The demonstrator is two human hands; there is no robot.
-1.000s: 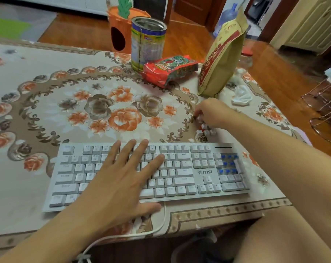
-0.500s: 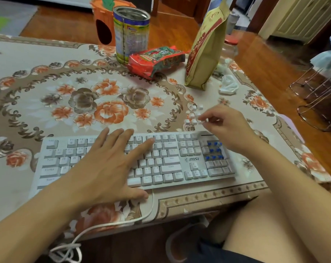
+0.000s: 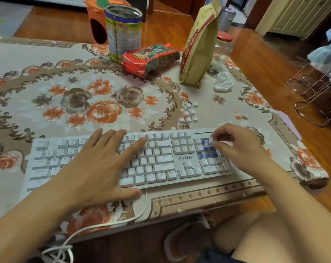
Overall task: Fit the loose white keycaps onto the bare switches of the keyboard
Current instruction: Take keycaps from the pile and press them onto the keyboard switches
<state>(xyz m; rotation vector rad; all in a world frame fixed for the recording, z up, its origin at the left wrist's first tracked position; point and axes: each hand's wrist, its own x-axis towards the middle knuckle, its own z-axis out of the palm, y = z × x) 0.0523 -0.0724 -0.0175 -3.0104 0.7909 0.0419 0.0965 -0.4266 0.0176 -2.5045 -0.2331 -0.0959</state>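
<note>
Head view: a white keyboard (image 3: 161, 160) is seen lying along the lower middle of the frame on a floral tablecloth (image 3: 28, 103), its cable (image 3: 111, 223) trailing off the near edge toward lower left. The left hand (image 3: 102, 166) is laid flat across the keyboard's middle-left keys, fingers straight and spread, nothing grasped. The right hand (image 3: 238, 147) is held over the number pad at the keyboard's right end, fingers curled; a single white keycap (image 3: 211, 139) is pinched between thumb and fingertips just above the bare blue switches (image 3: 207, 151). Whether the cap touches a switch cannot be told. Several switches are left uncovered in the pad's upper part. A loose cluster of white keycaps (image 3: 189, 113) is scattered on the cloth just beyond the keyboard's far edge, right of centre. Along the upper frame are noted a tin can (image 3: 123, 33), a red snack packet (image 3: 149, 57), an upright tan bag (image 3: 198, 46), a red-lidded jar (image 3: 223, 44) and crumpled tissue (image 3: 223, 82).
</note>
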